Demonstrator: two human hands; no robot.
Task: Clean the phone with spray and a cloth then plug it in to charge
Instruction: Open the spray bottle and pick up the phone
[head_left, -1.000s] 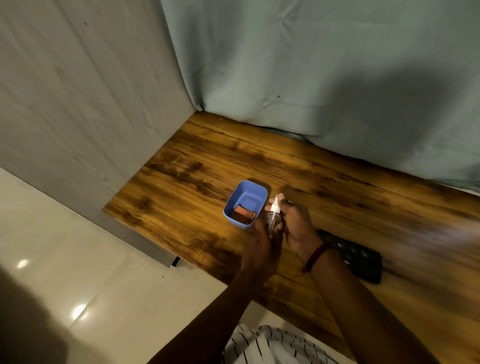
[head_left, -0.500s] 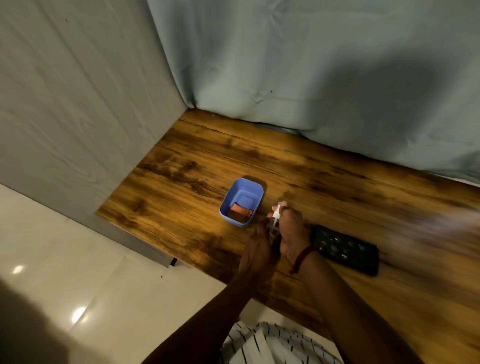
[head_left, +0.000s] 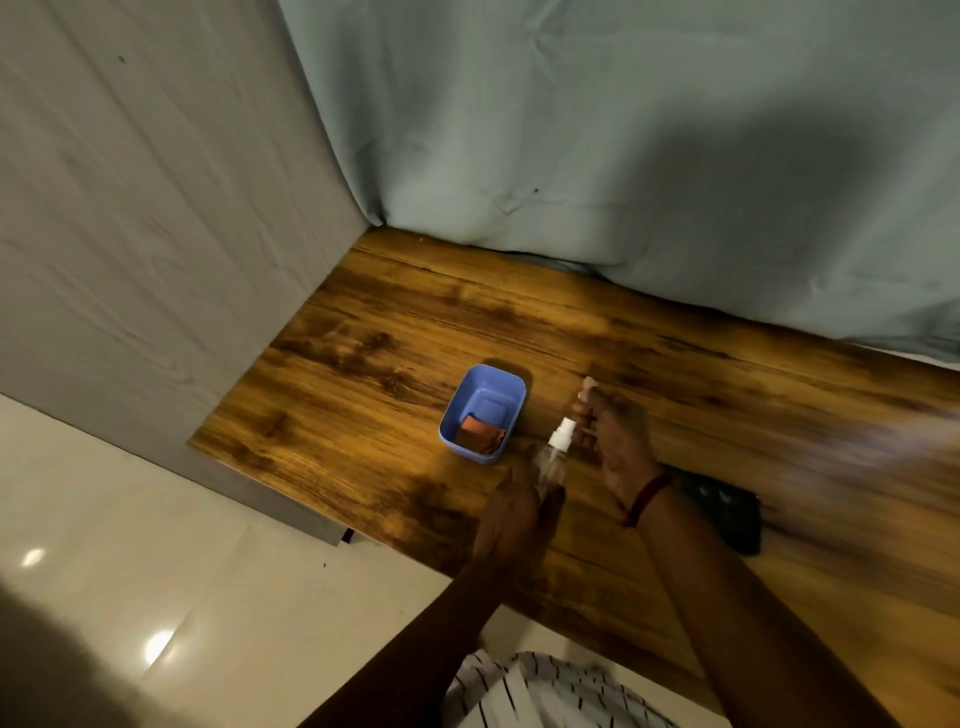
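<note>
Near the front edge of the wooden table, the person's left hand grips a small clear spray bottle, fingers wrapped round its lower body. The bottle's long axis is approx. upright, leaning slightly right and away from the person, w/ the white nozzle on top; which way the spray outlet faces can't be made out. The right hand is just beside the nozzle but apart from it, one finger raised and the others partly curled (whether they pinch anything can't be told). A red bracelet circles that wrist.

The phone lies flat on the table to the right of the right wrist, dark, partly hidden by the forearm, long axis running roughly left-right along the table's front edge. A blue tub stands just left of the bottle, not touching it, w/ an orange-brown cloth folded in its near end.

The tabletop is dark-grained, glossy brown wood, blurred at the right. A pale teal curtain hangs behind it, and a grey wall panel closes the left side. Below is a shiny light floor w/ lamp glints. A striped garment shows at the bottom edge.
</note>
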